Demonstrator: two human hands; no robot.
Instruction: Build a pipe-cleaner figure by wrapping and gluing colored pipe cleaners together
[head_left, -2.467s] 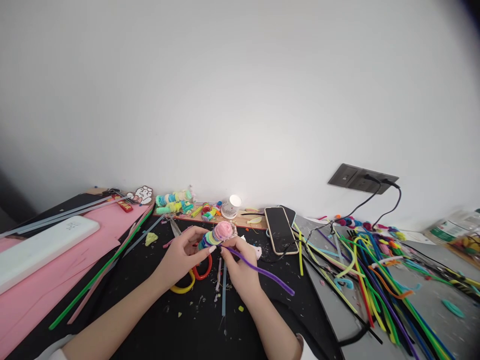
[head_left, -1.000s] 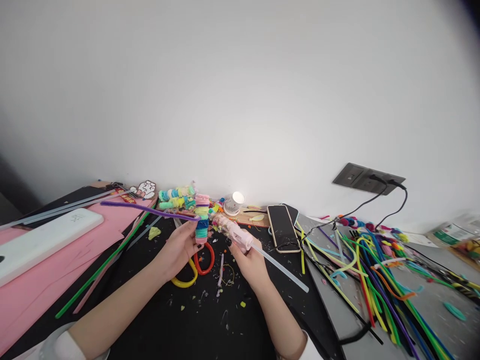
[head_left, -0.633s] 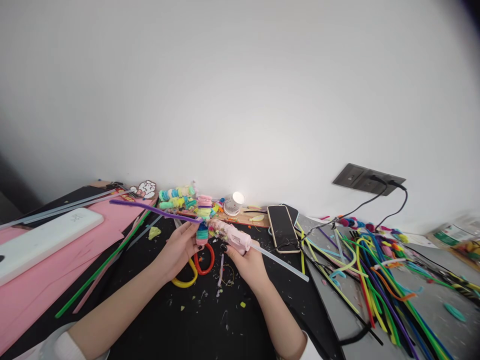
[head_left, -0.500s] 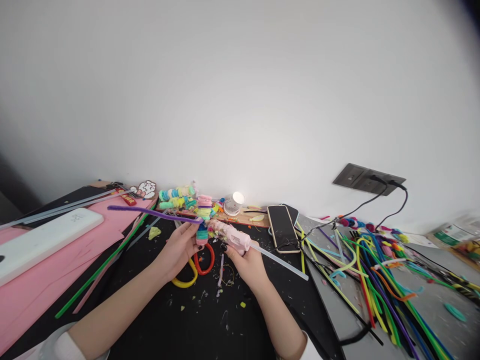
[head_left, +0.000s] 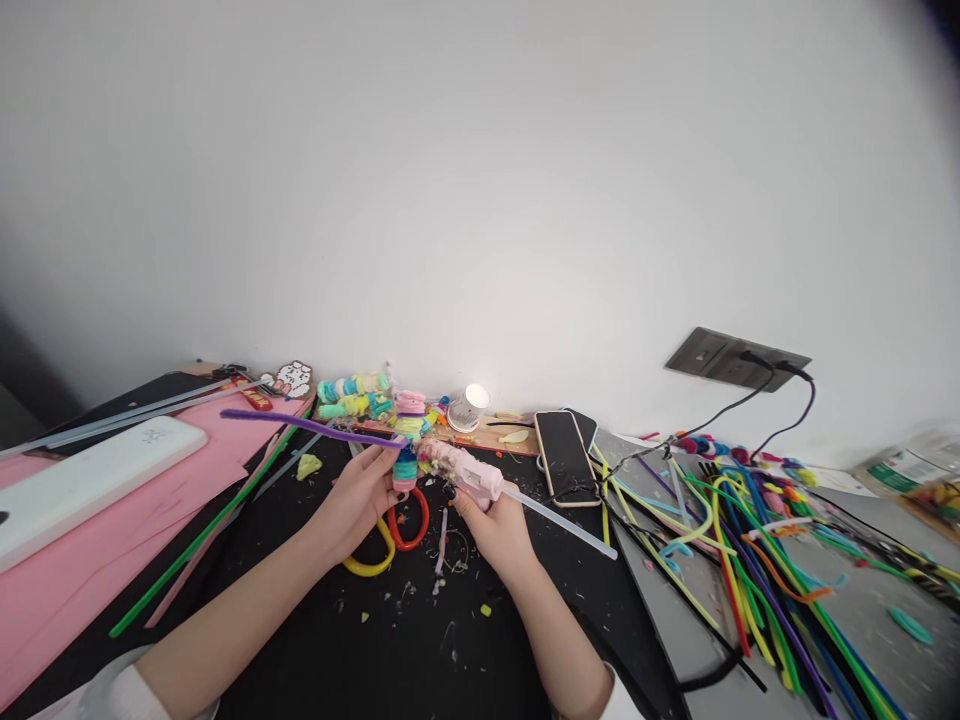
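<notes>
At six o'clock, your right hand (head_left: 496, 525) grips a glue gun (head_left: 474, 475); at seven, your left hand (head_left: 360, 500), a striped roll (head_left: 406, 470).

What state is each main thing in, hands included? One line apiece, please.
Left hand: closed on striped roll
Right hand: gripping glue gun
Striped roll: held upright
Purple pipe cleaner: outer end loose
Glue gun: glue stick protruding behind
Scissors: lying flat, blades mostly hidden
Phone: screen dark
Plugs: in wall socket

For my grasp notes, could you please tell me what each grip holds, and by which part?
The left grip holds the striped fuzzy roll by its lower half; the right grip holds the pink glue gun from below, near its rear end.
</notes>
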